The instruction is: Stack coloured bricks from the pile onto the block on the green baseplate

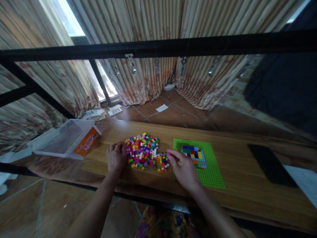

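Observation:
A loose heap of small, many-coloured building bricks (142, 150) lies on the wooden tabletop, with a smaller cluster of bricks (162, 162) at its right. My left hand (116, 157) rests against the heap's left edge, fingers curled inward; whether anything is in them is hidden. Between the thumb and fingertips of my right hand (183, 167) is a small pink brick (168, 153), held just above the cluster. Right of that hand lies a green baseplate (213, 172). A low square build of coloured bricks (194, 155) sits on it, partly covered by my right hand.
A clear plastic box (64, 142) with an orange label stands at the table's left end. To the right lie a black flat object (271, 163) and a white sheet (303, 183). A black metal bar (158, 49) crosses beyond the table, before striped curtains (148, 26).

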### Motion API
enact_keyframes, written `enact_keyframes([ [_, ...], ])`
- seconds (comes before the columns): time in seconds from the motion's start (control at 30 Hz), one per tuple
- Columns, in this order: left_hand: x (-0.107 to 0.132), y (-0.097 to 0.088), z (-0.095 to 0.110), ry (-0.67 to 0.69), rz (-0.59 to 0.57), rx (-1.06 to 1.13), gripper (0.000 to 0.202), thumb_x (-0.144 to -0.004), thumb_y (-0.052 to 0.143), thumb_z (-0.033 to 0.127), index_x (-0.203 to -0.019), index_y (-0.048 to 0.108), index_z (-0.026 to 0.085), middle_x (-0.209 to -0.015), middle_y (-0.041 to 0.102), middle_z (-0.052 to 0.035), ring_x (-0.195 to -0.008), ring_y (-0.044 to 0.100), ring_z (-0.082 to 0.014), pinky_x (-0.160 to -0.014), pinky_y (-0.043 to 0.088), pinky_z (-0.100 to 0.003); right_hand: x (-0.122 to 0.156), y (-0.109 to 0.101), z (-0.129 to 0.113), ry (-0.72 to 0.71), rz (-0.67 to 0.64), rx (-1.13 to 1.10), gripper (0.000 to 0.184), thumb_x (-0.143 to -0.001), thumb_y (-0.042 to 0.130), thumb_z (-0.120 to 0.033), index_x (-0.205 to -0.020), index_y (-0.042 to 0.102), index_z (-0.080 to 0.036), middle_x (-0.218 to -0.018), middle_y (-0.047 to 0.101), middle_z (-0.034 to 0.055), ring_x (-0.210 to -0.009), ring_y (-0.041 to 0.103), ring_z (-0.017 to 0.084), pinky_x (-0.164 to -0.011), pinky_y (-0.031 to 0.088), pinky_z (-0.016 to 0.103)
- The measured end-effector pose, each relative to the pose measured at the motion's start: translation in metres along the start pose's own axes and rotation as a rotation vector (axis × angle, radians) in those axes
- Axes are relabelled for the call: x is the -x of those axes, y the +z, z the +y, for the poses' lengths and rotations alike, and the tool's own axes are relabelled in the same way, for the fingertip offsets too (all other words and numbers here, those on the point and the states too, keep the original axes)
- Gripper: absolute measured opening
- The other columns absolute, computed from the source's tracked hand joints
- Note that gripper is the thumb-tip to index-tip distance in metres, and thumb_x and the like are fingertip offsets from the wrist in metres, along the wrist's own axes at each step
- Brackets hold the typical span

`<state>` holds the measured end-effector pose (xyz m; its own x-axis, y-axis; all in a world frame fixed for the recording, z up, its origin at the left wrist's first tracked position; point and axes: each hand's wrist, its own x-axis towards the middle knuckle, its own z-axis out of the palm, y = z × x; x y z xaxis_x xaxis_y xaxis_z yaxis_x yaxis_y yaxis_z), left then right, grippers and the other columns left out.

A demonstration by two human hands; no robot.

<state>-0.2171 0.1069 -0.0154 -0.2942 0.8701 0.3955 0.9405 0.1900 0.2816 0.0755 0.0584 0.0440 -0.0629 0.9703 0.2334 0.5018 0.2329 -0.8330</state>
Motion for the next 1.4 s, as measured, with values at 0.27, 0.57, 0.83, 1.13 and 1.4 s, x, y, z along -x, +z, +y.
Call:
enact_keyframes([
  [0.27, -0.003, -0.002, 0.001, 0.037, -0.019, -0.062, 0.038, -0.087, 0.041, 0.033, -0.105, 0.068, 0.012, -0.107, 0.065, -0.0149, -0.102, 0.055, -0.0287, -0.094, 0.041, -0.041, 0.022, -0.086, 0.075, 0.302, 0.340, -0.030, 0.036, -0.079, 0.061, -0.050, -0.094, 0.071, -0.020, -0.097, 0.075, 0.0089, -0.091, 0.069, 0.026, -0.084, 0.053, 0.041],
  [0.57, -0.005, -0.001, -0.001, 0.043, -0.023, -0.079, 0.041, -0.087, 0.039, 0.036, -0.105, 0.068, 0.013, -0.108, 0.064, -0.0149, -0.104, 0.055, -0.0292, -0.096, 0.041, -0.042, -0.014, -0.106, 0.091, 0.164, 0.197, 0.218, 0.027, -0.085, 0.051, -0.034, -0.095, 0.073, -0.022, -0.100, 0.074, 0.0065, -0.094, 0.067, 0.023, -0.089, 0.050, 0.039],
  [0.83, -0.006, -0.002, 0.000, 0.044, -0.024, -0.084, 0.040, -0.086, 0.040, 0.036, -0.104, 0.068, 0.013, -0.108, 0.064, -0.0148, -0.104, 0.056, -0.0290, -0.096, 0.041, -0.042, -0.035, -0.107, 0.091, -0.052, -0.017, 0.425, 0.030, -0.089, 0.044, -0.020, -0.096, 0.073, -0.020, -0.099, 0.072, 0.0084, -0.092, 0.065, 0.022, -0.088, 0.050, 0.037],
  [1.13, -0.005, -0.002, 0.001, 0.025, -0.015, -0.054, 0.039, -0.085, 0.041, 0.036, -0.104, 0.067, 0.014, -0.108, 0.063, -0.0147, -0.105, 0.054, -0.0288, -0.096, 0.041, -0.042, -0.039, -0.108, 0.098, 0.018, -0.108, 0.394, 0.032, -0.091, 0.045, -0.023, -0.110, 0.070, -0.023, -0.105, 0.073, 0.0061, -0.097, 0.067, 0.023, -0.091, 0.050, 0.038],
  [1.4, -0.005, -0.004, 0.002, 0.013, -0.036, -0.036, 0.038, -0.085, 0.042, 0.036, -0.103, 0.068, 0.014, -0.110, 0.063, -0.0149, -0.106, 0.054, -0.0293, -0.097, 0.041, -0.043, -0.040, -0.120, 0.112, 0.062, -0.016, 0.191, 0.038, -0.091, 0.042, -0.023, -0.125, 0.058, -0.023, -0.101, 0.075, 0.0046, -0.097, 0.068, 0.021, -0.093, 0.050, 0.041],
])
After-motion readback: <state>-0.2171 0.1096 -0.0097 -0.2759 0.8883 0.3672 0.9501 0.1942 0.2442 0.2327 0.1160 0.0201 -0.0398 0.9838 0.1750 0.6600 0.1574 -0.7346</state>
